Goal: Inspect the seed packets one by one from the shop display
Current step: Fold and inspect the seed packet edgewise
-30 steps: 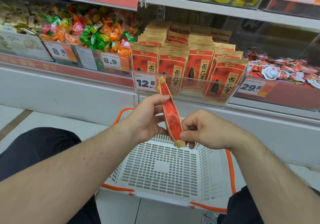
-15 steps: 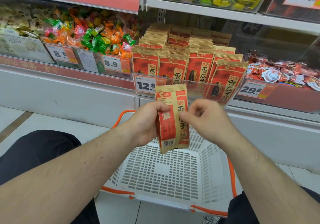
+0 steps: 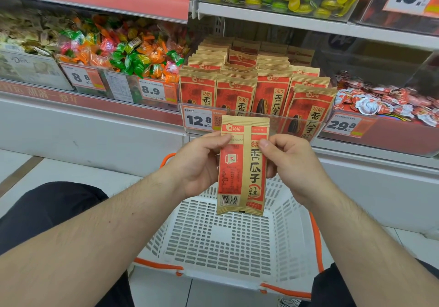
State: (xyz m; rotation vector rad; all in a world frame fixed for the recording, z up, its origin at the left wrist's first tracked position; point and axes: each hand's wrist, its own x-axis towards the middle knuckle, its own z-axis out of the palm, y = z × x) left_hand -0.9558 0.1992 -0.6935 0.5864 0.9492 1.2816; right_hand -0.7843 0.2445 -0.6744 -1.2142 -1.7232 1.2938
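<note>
- You face a shop shelf; a bin of wrapped candies (image 3: 123, 52) sits at 10 o'clock, behind an 8.9 price tag (image 3: 152, 91).
- A white basket (image 3: 221, 242) with orange trim rests on the pale tiled floor at 6 o'clock.
- Your left hand (image 3: 202, 164) pinches the seed packet (image 3: 242, 166) by its left edge, thumb on top.
- The packet stands upright at centre, long axis vertical, barcode end down, above the basket.
- Your right hand (image 3: 292, 161) grips its right edge, fingers curled.
- More packets (image 3: 256, 88) fill the clear tray at 12 o'clock.
</note>
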